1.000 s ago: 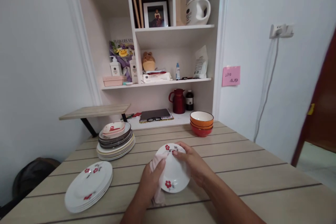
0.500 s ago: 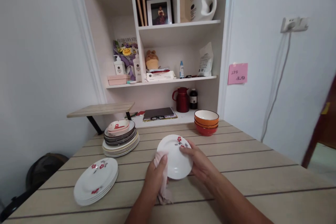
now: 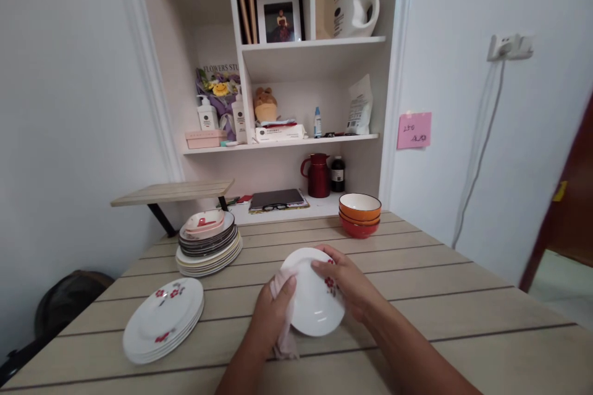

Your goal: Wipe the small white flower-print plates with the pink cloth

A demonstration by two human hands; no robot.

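Note:
A white plate [image 3: 311, 299] with red flowers is tilted toward me above the table, between my two hands. My right hand [image 3: 345, 281] grips its right edge, thumb on the face and fingers behind. My left hand [image 3: 274, 305] is closed on a pale pink cloth [image 3: 286, 336], which it presses against the plate's left rim; the thumb lies over the cloth. To the left, several matching flowered plates [image 3: 164, 318] lie in a stack on the table.
Behind that stack, more plates [image 3: 208, 253] in dark and cream colours carry small pink dishes [image 3: 204, 222]. Orange and red bowls [image 3: 360, 216] are nested at the back right. A raised wooden shelf [image 3: 173, 191] overhangs the table's back left. The wall shelf holds a red jug [image 3: 319, 176] and a laptop [image 3: 277, 199].
The plate has turned clockwise in my hands, its flowers moving from the top to the right side. It also sits slightly lower. The view has shifted a little.

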